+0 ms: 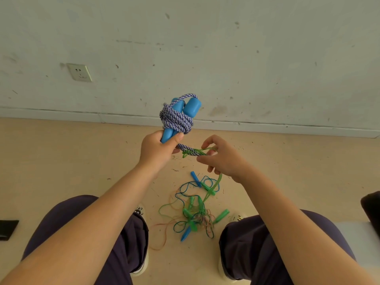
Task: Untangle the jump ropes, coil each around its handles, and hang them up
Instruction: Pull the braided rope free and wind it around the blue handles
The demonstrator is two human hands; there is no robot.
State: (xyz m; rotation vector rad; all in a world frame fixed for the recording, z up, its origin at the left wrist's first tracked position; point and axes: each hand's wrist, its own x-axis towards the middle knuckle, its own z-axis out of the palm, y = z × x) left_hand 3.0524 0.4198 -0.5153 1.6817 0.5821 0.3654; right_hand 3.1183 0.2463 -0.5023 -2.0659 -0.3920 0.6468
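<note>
My left hand (pixel 157 150) grips the lower ends of two blue handles (pixel 190 109) held upright, with a purple-and-white braided rope (pixel 176 120) coiled around their middle. The rope's free tail runs right from the coil to my right hand (pixel 221 158), which pinches it where a thin green cord (pixel 202 151) loops around it. That green cord hangs from my right hand down to a tangle of thin green, blue and orange ropes (pixel 193 212) with small green and blue handles on the floor between my knees.
A white wall with a socket (pixel 80 72) rises beyond the beige floor (pixel 82 161). A black flat object (pixel 7 229) lies at the left edge and a dark object (pixel 372 206) at the right edge. My knees frame the tangle.
</note>
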